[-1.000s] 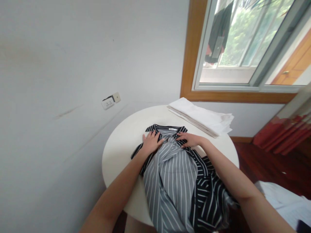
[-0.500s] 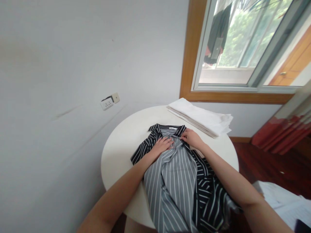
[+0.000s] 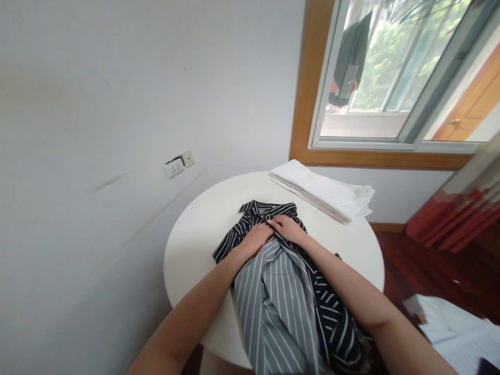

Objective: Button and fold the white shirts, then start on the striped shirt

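A black-and-white striped shirt lies on the round white table, its collar toward the wall and its grey-striped inner side showing below. Close under the collar, my left hand is closed at the front edge, fingers bent into the cloth. Right beside it, my right hand pinches the other front edge. The two hands nearly touch at the middle of the shirt. Some fingertips are hidden in the fabric, and the lower end of the shirt hangs over the near table edge.
Folded white cloth or paper rests at the table's far right. A wall socket is on the wall to the left. White papers or sheets are at the lower right, and a red-and-beige curtain hangs by the window.
My right hand has moved left, drawing the black-striped front edge across to my left hand. The neck opening has narrowed, covering the collar label. My left hand's fingers have curled in.
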Available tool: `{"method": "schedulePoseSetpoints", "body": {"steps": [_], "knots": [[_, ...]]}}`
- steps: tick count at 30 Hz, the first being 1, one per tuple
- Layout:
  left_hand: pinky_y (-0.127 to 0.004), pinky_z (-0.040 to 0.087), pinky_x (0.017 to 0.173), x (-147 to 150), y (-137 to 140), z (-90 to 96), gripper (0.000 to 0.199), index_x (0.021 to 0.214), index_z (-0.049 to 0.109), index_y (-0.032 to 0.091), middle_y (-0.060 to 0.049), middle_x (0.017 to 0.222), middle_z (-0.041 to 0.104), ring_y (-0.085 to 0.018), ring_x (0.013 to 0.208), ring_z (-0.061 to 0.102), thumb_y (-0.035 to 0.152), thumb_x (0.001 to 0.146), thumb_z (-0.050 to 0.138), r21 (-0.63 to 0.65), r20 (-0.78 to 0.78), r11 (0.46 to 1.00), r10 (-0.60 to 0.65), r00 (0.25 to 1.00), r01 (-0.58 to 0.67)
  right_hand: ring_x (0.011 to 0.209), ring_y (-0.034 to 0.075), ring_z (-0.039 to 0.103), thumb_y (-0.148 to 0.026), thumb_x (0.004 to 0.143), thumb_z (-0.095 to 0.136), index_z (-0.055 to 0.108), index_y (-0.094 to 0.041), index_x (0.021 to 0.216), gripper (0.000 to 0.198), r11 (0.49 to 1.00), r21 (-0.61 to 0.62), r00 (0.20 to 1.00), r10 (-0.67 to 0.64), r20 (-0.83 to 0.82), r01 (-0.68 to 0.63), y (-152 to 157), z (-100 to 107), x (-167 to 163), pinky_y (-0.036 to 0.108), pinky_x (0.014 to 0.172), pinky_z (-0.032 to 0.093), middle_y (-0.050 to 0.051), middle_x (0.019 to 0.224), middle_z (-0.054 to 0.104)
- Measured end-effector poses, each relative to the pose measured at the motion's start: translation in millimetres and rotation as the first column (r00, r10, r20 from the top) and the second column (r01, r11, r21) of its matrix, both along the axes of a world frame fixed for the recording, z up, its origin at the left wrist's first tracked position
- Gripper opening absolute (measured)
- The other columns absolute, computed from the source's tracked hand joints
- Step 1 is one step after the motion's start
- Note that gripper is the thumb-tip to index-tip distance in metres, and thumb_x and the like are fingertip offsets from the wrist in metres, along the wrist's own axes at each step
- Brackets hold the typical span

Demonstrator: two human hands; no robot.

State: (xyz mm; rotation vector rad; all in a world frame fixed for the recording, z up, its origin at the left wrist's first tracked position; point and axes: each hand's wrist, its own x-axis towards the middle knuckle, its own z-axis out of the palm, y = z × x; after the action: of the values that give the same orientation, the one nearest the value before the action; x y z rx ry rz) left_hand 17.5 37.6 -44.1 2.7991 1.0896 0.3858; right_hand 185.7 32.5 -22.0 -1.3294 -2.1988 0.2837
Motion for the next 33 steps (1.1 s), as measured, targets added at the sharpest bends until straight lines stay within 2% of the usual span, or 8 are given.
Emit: {"method": "schedulePoseSetpoints", "body": {"steps": [2, 4, 9, 15, 19, 23, 28, 33], "knots": [[-0.032, 0.044, 0.091, -11.5, -2.2, 12.7, 0.03, 0.092, 0.069, 0.021, -0.005, 0.096, 0.069, -0.018, 0.096, 0.06, 0.031, 0.093, 0.04, 0.008, 0.073, 1.0, -0.017, 0.997, 0.017, 0.109, 0.019, 0.059, -0.044, 0.098, 0.033, 0.071, -0.018, 0.097, 0.047, 0.999, -0.027, 0.997, 0.025, 0.07, -0.023, 0.5, -12.4, 0.0, 0.029, 0.095, 0.042, 0.01, 0.111, 0.068], [-0.03, 0.046, 0.083, -21.6, -1.3, 21.5, 0.034, 0.087, 0.069, 0.021, -0.004, 0.088, 0.069, -0.018, 0.086, 0.061, 0.032, 0.094, 0.037, 0.016, 0.156, 0.997, 0.073, 0.985, -0.076, 0.118, 0.019, 0.054, -0.044, 0.098, 0.032, 0.071, -0.019, 0.103, 0.047, 0.999, -0.036, 0.995, 0.018, 0.103, -0.014, 1.8, -19.4, 3.9, 0.03, 0.1, 0.039, 0.011, 0.123, 0.062], [-0.031, 0.044, 0.084, -31.4, 8.5, 20.9, 0.023, 0.087, 0.066, 0.019, -0.005, 0.088, 0.066, -0.019, 0.089, 0.058, 0.026, 0.09, 0.044, 0.074, 0.26, 0.949, 0.279, 0.924, -0.307, 0.117, 0.021, 0.055, -0.042, 0.094, 0.045, 0.071, -0.021, 0.107, 0.036, 0.998, -0.027, 0.993, 0.058, 0.105, -0.055, 3.4, -19.9, 13.8, 0.036, 0.1, 0.041, 0.01, 0.12, 0.064], [-0.035, 0.043, 0.083, -29.5, 11.5, 11.0, 0.024, 0.086, 0.061, 0.017, -0.007, 0.088, 0.057, -0.023, 0.091, 0.055, 0.04, 0.083, 0.058, 0.11, 0.218, 0.901, 0.389, 0.895, -0.419, 0.12, 0.023, 0.051, -0.048, 0.089, 0.052, 0.067, -0.021, 0.114, 0.039, 0.994, 0.092, 0.985, 0.037, 0.171, -0.053, -3.7, -21.2, 13.8, 0.038, 0.102, 0.038, 0.012, 0.128, 0.057], [-0.037, 0.042, 0.084, -28.7, 9.8, 12.3, 0.029, 0.086, 0.06, 0.016, -0.009, 0.09, 0.057, -0.025, 0.092, 0.054, 0.045, 0.083, 0.058, 0.151, 0.147, 0.869, 0.452, 0.88, -0.471, 0.13, 0.026, 0.04, -0.058, 0.091, 0.041, 0.054, -0.025, 0.132, 0.054, 0.997, 0.063, 0.97, 0.026, 0.243, -0.043, -7.2, -25.8, 11.7, 0.044, 0.106, 0.033, 0.01, 0.141, 0.047], [-0.038, 0.043, 0.081, -31.2, 7.9, 16.6, 0.027, 0.082, 0.063, 0.016, -0.011, 0.087, 0.06, -0.027, 0.092, 0.056, 0.043, 0.082, 0.058, 0.211, 0.064, 0.831, 0.514, 0.856, -0.515, 0.134, 0.028, 0.035, -0.063, 0.09, 0.036, 0.049, -0.027, 0.136, 0.059, 0.999, 0.016, 0.962, 0.041, 0.27, -0.048, -6.8, -28.7, 11.7, 0.047, 0.108, 0.03, 0.009, 0.146, 0.041], [-0.037, 0.044, 0.079, -33.1, 5.7, 22.2, 0.018, 0.075, 0.064, 0.018, -0.011, 0.081, 0.062, -0.027, 0.09, 0.057, 0.025, 0.084, 0.05, 0.212, 0.067, 0.834, 0.507, 0.859, -0.509, 0.136, 0.028, 0.032, -0.065, 0.089, 0.035, 0.05, -0.028, 0.135, 0.062, 0.999, 0.012, 0.965, 0.045, 0.26, -0.05, -7.0, -28.5, 11.9, 0.048, 0.108, 0.028, 0.008, 0.148, 0.038], [-0.037, 0.042, 0.088, -23.5, 6.3, 28.1, 0.017, 0.08, 0.063, 0.02, -0.007, 0.089, 0.063, -0.022, 0.094, 0.055, 0.026, 0.086, 0.048, 0.146, 0.328, 0.899, 0.35, 0.877, -0.413, 0.135, 0.027, 0.033, -0.064, 0.089, 0.038, 0.051, -0.026, 0.134, 0.06, 0.997, 0.021, 0.967, 0.069, 0.244, -0.076, -7.5, -25.9, 10.1, 0.047, 0.108, 0.028, 0.007, 0.146, 0.041]]}}
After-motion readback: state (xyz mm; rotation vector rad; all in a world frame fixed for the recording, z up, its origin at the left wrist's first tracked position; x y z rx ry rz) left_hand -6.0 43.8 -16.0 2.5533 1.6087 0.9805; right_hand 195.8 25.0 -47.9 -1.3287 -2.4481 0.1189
